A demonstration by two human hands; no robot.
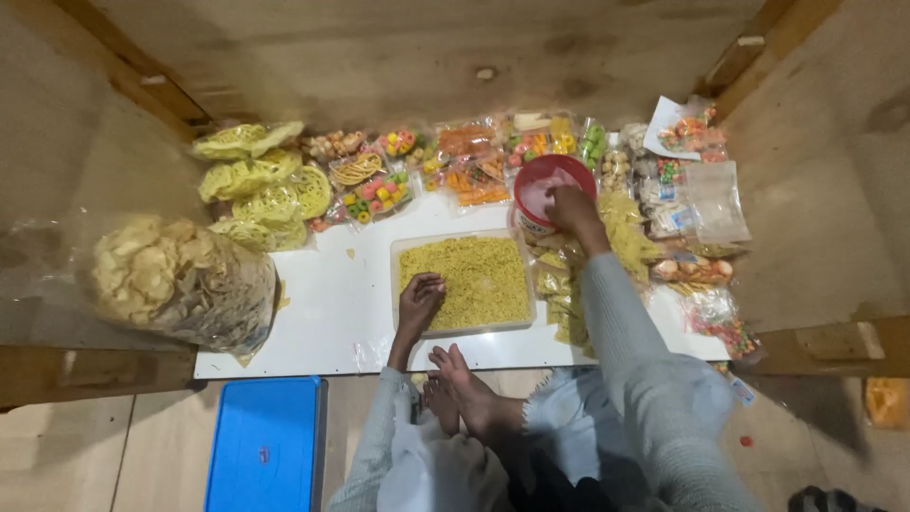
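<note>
Reaching into the clear tray [403,261] of fine yellow crumbly snack, your left hand [420,296] rests fingers-down on the loose heap, its grip seemingly half-curled, though that is hard to tell from above; your right hand [572,210] is closed on the rim of the round red tub [542,180] just beyond the tray on the white table [322,313]. Scoop gently and keep the tub steady and close; crinkly clear packets [474,175] of coloured sweets crowd around.

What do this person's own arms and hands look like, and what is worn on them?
Both arms wear long, pale grey-blue knitted sleeves reaching the wrists. The left hand and right hand are bare: no gloves, and no rings, watch or bracelets are visible at this distance.
</note>
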